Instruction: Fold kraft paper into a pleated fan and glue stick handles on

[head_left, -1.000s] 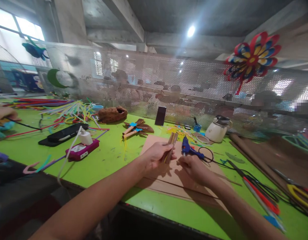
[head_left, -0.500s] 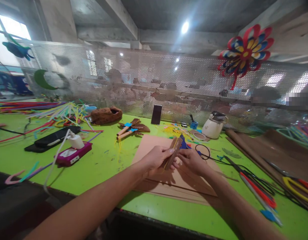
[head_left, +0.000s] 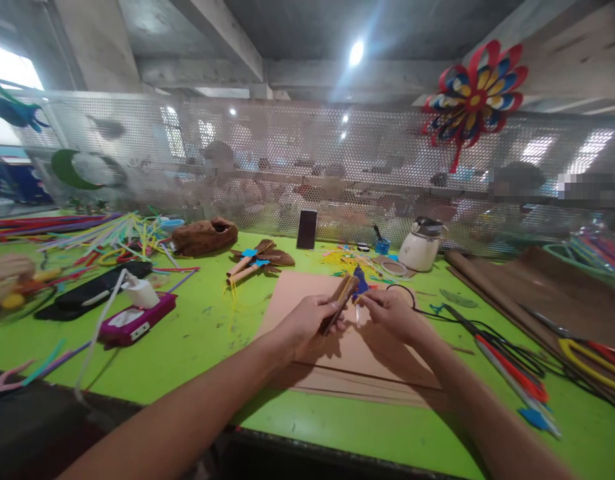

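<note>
My left hand (head_left: 312, 319) grips a narrow brown piece (head_left: 340, 308), held tilted above the cardboard, with a thin yellow line along it. My right hand (head_left: 390, 312) is closed in a pinch just to its right, and a thin yellow strand (head_left: 358, 300) shows at the fingertips. Directly behind the hands is a blue glue gun (head_left: 359, 280), partly hidden by them. Beneath both hands lie flat tan cardboard sheets (head_left: 282, 300).
Left are a magenta power strip (head_left: 137, 320), a black case (head_left: 102, 287) and another person's hand (head_left: 7, 270). Behind stand a phone (head_left: 306, 230) and a cream kettle (head_left: 420, 248). Scissors (head_left: 582, 353) and black cable (head_left: 517, 353) lie right.
My right hand has drawn slightly away from the brown piece, and more of the glue gun shows. Another person's hand has come further into view at the left. The view has shifted slightly.
</note>
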Tool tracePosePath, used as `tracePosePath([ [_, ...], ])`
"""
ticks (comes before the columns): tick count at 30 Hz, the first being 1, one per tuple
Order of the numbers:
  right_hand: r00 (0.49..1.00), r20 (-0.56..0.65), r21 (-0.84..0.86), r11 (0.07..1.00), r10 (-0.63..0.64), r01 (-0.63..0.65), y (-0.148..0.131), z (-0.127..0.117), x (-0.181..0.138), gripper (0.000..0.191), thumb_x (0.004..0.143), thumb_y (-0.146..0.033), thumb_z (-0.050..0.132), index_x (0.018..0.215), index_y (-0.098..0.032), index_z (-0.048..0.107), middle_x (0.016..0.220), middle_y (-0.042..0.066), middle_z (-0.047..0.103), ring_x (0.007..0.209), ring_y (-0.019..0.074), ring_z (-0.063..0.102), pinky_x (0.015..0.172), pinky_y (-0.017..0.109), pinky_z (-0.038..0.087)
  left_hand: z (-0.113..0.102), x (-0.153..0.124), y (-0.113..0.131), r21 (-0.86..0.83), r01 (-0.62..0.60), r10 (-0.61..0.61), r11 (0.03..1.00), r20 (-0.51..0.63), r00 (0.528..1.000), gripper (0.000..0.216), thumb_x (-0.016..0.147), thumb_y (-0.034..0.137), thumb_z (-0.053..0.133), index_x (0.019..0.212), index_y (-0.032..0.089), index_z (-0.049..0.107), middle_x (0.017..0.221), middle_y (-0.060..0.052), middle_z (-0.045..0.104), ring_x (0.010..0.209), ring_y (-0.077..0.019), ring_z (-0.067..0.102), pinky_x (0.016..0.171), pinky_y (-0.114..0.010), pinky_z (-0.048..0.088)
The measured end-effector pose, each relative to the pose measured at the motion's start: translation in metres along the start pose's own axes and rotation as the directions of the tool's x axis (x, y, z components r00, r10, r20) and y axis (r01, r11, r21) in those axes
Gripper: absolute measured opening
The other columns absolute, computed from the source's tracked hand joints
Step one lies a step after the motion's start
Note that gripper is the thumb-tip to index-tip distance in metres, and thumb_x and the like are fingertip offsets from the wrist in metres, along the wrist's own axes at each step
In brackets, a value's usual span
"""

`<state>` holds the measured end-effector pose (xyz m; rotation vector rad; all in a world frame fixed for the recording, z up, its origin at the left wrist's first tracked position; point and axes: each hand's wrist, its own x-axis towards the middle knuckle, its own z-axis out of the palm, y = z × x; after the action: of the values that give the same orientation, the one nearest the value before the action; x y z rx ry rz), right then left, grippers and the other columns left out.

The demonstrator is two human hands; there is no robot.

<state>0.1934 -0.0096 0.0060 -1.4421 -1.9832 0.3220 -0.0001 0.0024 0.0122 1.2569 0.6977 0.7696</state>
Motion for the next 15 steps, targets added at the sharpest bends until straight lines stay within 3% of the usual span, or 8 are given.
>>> tracePosePath([
  [5,0.996,-0.016,-0.050,0.995,0.083,-0.083,0.014,-0.009,-0.004,0.031,0.076,-0.023,0.045,0.093,-0.016,0.071,0.079,0.004,0.071,0.070,0.0172,0.062,0.062,0.024,0.045,-0.012,0.001,0.011,-0.051,-0.033,0.025,0.998,-0.152,0.988,0.012,0.079,0.021,0.053,0.081,0.009,0.057,0.063,-0.002,0.055,0.055,-0.0073,0.050,0.053,-0.019,0.035],
  [11,0.954,-0.179,-0.199,0.941,0.241,-0.275,0.033,-0.019,0.003,0.036,0.079,-0.020,0.038,0.091,-0.014,0.071,0.090,0.009,0.071,0.079,0.0220,0.063,0.069,0.031,0.045,-0.029,0.007,0.013,0.025,-0.109,0.112,0.994,-0.274,0.955,0.013,0.082,0.022,0.050,0.084,0.010,0.056,0.064,-0.002,0.055,0.055,-0.0070,0.050,0.050,-0.017,0.034],
  [15,0.972,-0.146,-0.326,0.919,0.183,-0.222,0.037,-0.013,0.019,0.027,0.076,-0.020,0.047,0.088,-0.014,0.071,0.097,0.012,0.068,0.092,0.0245,0.057,0.079,0.032,0.039,-0.033,0.012,0.008,0.043,-0.118,0.126,0.992,-0.302,0.945,0.013,0.082,0.022,0.051,0.081,0.010,0.056,0.065,-0.003,0.056,0.054,-0.0070,0.050,0.051,-0.017,0.035],
])
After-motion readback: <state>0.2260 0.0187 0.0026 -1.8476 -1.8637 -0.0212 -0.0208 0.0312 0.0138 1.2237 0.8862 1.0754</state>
